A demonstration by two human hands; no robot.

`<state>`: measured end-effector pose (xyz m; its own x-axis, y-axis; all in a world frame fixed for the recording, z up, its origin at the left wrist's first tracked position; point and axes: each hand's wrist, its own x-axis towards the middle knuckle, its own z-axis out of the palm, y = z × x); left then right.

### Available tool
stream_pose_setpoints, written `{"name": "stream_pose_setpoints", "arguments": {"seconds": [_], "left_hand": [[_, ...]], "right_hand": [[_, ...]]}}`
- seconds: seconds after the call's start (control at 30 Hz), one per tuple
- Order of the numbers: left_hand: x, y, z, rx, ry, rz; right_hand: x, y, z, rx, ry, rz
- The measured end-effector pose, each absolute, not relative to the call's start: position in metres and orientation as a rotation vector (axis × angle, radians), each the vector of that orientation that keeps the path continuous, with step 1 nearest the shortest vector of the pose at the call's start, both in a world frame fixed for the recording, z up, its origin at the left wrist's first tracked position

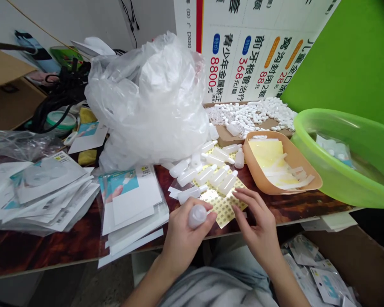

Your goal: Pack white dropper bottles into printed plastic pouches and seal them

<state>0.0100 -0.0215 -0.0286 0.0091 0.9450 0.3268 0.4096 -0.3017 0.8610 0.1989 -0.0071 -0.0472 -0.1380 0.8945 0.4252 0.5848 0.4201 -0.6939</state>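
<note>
A small translucent plastic bottle [197, 216] is gripped in my left hand [184, 234], its rounded end turned up toward me. My right hand [257, 221] has its fingers apart, the tips over the edge of a yellow sheet of round stickers [224, 213]. Whether those fingertips touch the sheet I cannot tell. Just beyond both hands, several more white squeeze bottles [216, 160] lie on their sides, partly on top of the sheet.
Behind the bottles stands a big clear plastic bag [153, 98]. An orange tray [281, 192] holds paper and strips, beside a green basin [345, 179]. Small white caps [259, 113] fill a cardboard tray. Packaged cards [131, 200] are stacked left, and a box of packets [326, 273] sits below right.
</note>
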Motion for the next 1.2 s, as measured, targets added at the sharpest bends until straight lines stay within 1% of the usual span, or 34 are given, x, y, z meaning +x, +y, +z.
{"name": "stream_pose_setpoints", "arguments": {"seconds": [0.1, 0.17, 0.27, 0.43, 0.63, 0.77, 0.9, 1.07, 1.2], "left_hand": [[0.018, -0.039, -0.046, 1.693, 1.318, 1.558], [0.023, -0.045, -0.055, 1.693, 1.279, 1.624], [0.026, -0.045, -0.058, 1.742, 1.290, 1.559], [0.023, -0.037, -0.051, 1.773, 1.336, 1.349], [0.018, -0.035, -0.047, 1.657, 1.333, 1.335], [0.013, -0.034, -0.043, 1.576, 1.325, 1.293], [0.014, -0.034, -0.042, 1.477, 1.414, 1.264], [0.019, -0.034, -0.042, 1.535, 1.436, 1.228], [0.021, -0.032, -0.041, 1.728, 1.398, 1.137]], "right_hand": [[0.204, -0.022, -0.046, -1.257, -2.013, 0.562], [0.204, -0.027, -0.044, -1.258, -2.181, 0.595], [0.203, -0.029, -0.043, -1.295, -2.324, 0.540], [0.200, -0.027, -0.043, -1.305, -2.373, 0.485], [0.213, -0.013, -0.052, -1.312, -2.100, 0.395], [0.217, -0.002, -0.050, -1.289, -2.151, 0.445], [0.202, -0.009, -0.043, -1.312, -2.053, 0.495], [0.185, -0.025, -0.041, -1.459, -2.170, 0.341], [0.196, -0.020, -0.038, -1.472, -2.282, 0.441]]}}
